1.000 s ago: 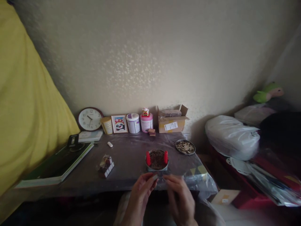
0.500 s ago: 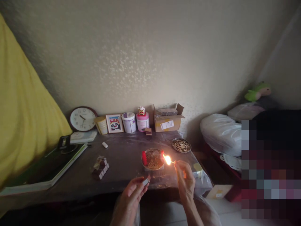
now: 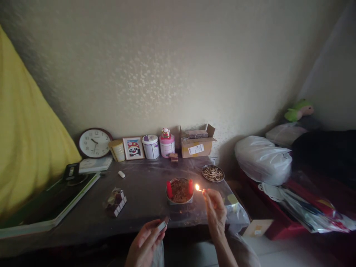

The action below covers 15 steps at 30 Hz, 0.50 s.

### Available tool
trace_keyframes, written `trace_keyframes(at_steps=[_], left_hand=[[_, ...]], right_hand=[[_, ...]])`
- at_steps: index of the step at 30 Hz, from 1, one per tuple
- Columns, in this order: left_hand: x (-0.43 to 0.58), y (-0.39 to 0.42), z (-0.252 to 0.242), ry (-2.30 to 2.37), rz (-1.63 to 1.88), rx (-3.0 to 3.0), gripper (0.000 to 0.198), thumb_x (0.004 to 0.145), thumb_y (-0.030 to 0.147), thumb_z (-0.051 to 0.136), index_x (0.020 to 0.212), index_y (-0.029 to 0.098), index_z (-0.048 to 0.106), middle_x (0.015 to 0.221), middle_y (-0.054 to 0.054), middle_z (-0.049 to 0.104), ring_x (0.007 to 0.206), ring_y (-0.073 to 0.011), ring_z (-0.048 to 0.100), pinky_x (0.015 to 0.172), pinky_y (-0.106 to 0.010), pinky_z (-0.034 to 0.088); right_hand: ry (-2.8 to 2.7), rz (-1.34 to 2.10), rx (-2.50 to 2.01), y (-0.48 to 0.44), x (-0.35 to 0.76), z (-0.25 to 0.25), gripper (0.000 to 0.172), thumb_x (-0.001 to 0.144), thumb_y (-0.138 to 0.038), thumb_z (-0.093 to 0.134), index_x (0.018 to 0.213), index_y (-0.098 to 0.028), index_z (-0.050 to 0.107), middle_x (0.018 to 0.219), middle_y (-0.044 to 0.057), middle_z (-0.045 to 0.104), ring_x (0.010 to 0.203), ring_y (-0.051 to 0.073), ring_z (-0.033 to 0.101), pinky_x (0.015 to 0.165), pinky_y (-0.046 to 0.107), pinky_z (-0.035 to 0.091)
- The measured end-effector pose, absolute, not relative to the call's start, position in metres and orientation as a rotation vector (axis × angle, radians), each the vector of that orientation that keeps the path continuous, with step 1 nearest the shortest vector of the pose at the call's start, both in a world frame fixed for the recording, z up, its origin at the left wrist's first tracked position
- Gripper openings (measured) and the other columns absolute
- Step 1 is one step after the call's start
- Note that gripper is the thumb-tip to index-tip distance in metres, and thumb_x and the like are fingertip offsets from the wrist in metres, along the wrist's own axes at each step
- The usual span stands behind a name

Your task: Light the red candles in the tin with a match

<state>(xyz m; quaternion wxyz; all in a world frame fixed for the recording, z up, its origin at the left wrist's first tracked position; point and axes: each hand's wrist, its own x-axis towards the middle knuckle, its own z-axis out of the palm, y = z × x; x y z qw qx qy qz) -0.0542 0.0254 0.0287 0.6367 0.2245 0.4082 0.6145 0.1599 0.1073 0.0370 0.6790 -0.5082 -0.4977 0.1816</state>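
Note:
My right hand (image 3: 215,209) pinches a burning match (image 3: 199,188), its small flame just right of the right-hand red candle (image 3: 190,187) and apart from it. A second red candle (image 3: 169,189) stands at the left side of the same round bowl (image 3: 180,202), which holds a brown, grainy fill. I see no flame on either candle. Lower down, at the table's front edge, my left hand (image 3: 147,237) is closed around a small matchbox (image 3: 162,226). Behind the bowl, a round metal dish (image 3: 203,174) holds many matchsticks (image 3: 213,173).
Stacked matchboxes (image 3: 118,203) in torn wrap lie left of the bowl. Along the wall stand a clock (image 3: 94,143), a panda picture (image 3: 134,148), two tins (image 3: 151,147) and an open carton (image 3: 198,149). White bags (image 3: 263,157) sit to the right of the table.
The match flame has shrunk from a large bright flare to a small one. My left hand has dropped slightly down and left with the matchbox. The view has shifted a little.

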Motion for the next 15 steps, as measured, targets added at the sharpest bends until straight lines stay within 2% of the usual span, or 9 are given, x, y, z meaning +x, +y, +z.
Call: trace_keyframes(at_steps=[4, 11, 15], left_hand=[[-0.059, 0.026, 0.026, 0.932, 1.392, 0.509, 0.035, 0.058, 0.039, 0.084, 0.083, 0.017, 0.076, 0.088, -0.007, 0.079, 0.088, -0.0195, 0.069, 0.083, -0.027, 0.052], [-0.063, 0.027, 0.024, 0.935, 1.376, 0.507, 0.034, 0.056, 0.039, 0.085, 0.082, 0.018, 0.077, 0.088, -0.008, 0.079, 0.088, -0.02, 0.07, 0.081, -0.026, 0.052], [-0.067, 0.029, 0.02, 0.936, 1.364, 0.494, 0.033, 0.056, 0.039, 0.085, 0.081, 0.019, 0.077, 0.089, -0.008, 0.079, 0.087, -0.0195, 0.07, 0.08, -0.025, 0.053]], right_hand=[[-1.14, 0.422, -1.116, 0.111, 0.159, 0.037, 0.021, 0.082, -0.039, 0.06, 0.079, -0.019, 0.063, 0.081, 0.003, 0.061, 0.077, 0.019, 0.055, 0.073, 0.032, 0.045], [-1.081, 0.566, -1.091, 0.12, 0.156, 0.03, 0.024, 0.08, -0.042, 0.063, 0.083, -0.018, 0.065, 0.078, 0.003, 0.065, 0.07, 0.017, 0.057, 0.063, 0.027, 0.047], [-1.039, 0.609, -1.088, 0.126, 0.155, 0.029, 0.027, 0.076, -0.044, 0.067, 0.084, -0.018, 0.066, 0.079, 0.004, 0.068, 0.072, 0.018, 0.06, 0.068, 0.03, 0.049]])
